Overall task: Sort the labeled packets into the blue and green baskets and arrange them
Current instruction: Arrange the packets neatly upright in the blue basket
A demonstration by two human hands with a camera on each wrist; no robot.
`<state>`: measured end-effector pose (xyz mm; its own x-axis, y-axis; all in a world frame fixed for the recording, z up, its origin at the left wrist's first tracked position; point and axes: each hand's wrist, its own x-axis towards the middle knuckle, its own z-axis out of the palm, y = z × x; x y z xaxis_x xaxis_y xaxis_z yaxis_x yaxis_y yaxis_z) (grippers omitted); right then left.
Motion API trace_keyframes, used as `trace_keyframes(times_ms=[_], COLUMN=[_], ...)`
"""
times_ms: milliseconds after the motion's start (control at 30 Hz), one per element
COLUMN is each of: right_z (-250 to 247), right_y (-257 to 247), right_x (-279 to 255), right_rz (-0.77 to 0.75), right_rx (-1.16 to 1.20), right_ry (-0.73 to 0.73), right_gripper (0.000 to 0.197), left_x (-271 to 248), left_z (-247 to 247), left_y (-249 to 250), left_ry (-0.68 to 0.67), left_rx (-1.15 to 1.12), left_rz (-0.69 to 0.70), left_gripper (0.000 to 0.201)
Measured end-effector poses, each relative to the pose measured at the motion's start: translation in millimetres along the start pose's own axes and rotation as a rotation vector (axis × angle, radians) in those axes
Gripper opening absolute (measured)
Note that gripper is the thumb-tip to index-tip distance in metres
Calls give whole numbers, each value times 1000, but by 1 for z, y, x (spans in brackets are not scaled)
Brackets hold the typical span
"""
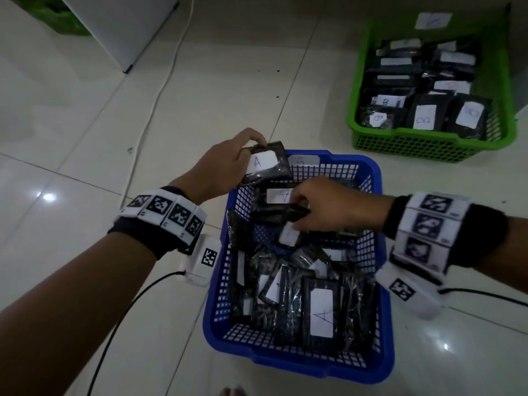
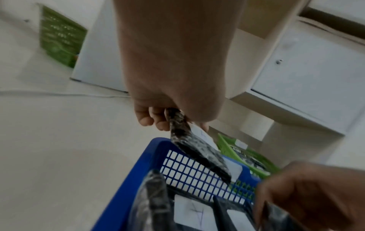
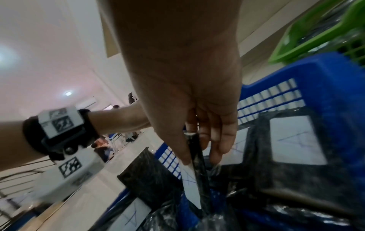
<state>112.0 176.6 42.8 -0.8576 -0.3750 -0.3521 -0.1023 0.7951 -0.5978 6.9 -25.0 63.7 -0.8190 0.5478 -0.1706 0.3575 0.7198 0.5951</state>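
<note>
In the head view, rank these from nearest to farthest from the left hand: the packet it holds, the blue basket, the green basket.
1. Packet labelled A, in the left hand's grip.
2. Blue basket, just below and right.
3. Green basket, far right, on the floor.

A blue basket (image 1: pixel 371 178) of black packets sits on the tiled floor (image 1: pixel 85 138). The left hand (image 1: pixel 225 167) grips a packet labeled A (image 1: pixel 267 162) over its 11 o'clock corner; the right hand (image 1: pixel 328 207) pinches another packet (image 1: pixel 288 234) inside. At 2 o'clock stands a green basket (image 1: pixel 428 147) holding B packets.
</note>
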Motion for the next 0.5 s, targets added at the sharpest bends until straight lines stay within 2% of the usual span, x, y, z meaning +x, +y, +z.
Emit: trace_keyframes(times_ms=[33, 100, 200, 233, 333, 367, 500], right_z=[-8, -23, -41, -45, -46, -43, -33], right_y=[9, 24, 40, 44, 50, 52, 53], right_x=[-6, -14, -21, -24, -29, -29, -36], right_rz=[31, 92, 152, 162, 171, 163, 147], right_rx=[-4, -43, -95, -70, 50, 64, 93], right_ry=[-4, -3, 66, 96, 177, 205, 232], right_gripper=[12, 15, 18, 21, 25, 23, 25], left_x=[0, 0, -2, -2, -6, -7, -6], left_z=[1, 7, 20, 24, 34, 37, 39], left_y=[0, 2, 3, 2, -8, -12, -7], left_ry=[-14, -40, -87, -107, -158, -155, -108], left_rx=[67, 149, 272, 328, 591, 668, 868], left_rz=[51, 119, 95, 91, 195, 230, 269], left_gripper=[31, 27, 22, 27, 73, 79, 78])
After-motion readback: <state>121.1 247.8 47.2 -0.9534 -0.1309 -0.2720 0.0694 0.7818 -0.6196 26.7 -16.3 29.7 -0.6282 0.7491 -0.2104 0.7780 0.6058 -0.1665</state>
